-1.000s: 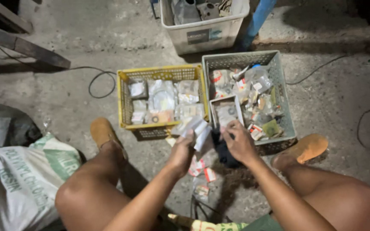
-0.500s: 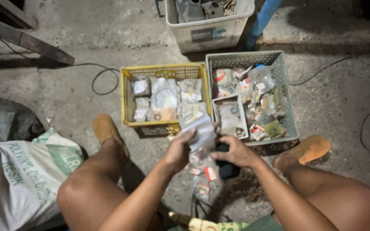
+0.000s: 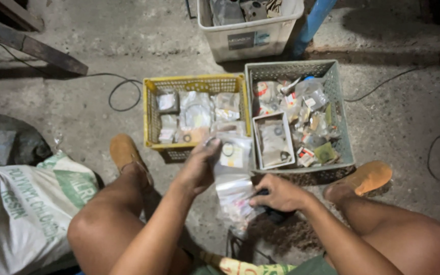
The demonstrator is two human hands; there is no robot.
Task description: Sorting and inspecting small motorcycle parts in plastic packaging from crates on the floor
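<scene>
While the person sits low on the concrete floor (image 3: 77, 102), knees apart, both hands work between the legs, in front of two crates. Left hand (image 3: 198, 170) raised, fingers pinched on a clear packet (image 3: 231, 153) with a dark ring showing inside; packet held just at the near edge of the yellow crate (image 3: 151, 114), over the gap between the crates. Right hand (image 3: 280, 192) lower, curled around a dark object (too shadowed to identify), and touching a loose pile of packets (image 3: 235, 196) on the floor.

Yellow crate: a handful of packets laid fairly flat, in rough rows. Grey crate (image 3: 339, 102): much fuller, jumbled packets plus a small open box (image 3: 273, 140).

Progress, judged from the layout: sorting looks partway. Some packets already sit in the yellow crate; the floor pile and the grey crate's jumble remain unsorted.

Nearby: white tub (image 3: 250, 30) beyond the crates, printed sack (image 3: 21, 203) to the left, cables across the floor.
</scene>
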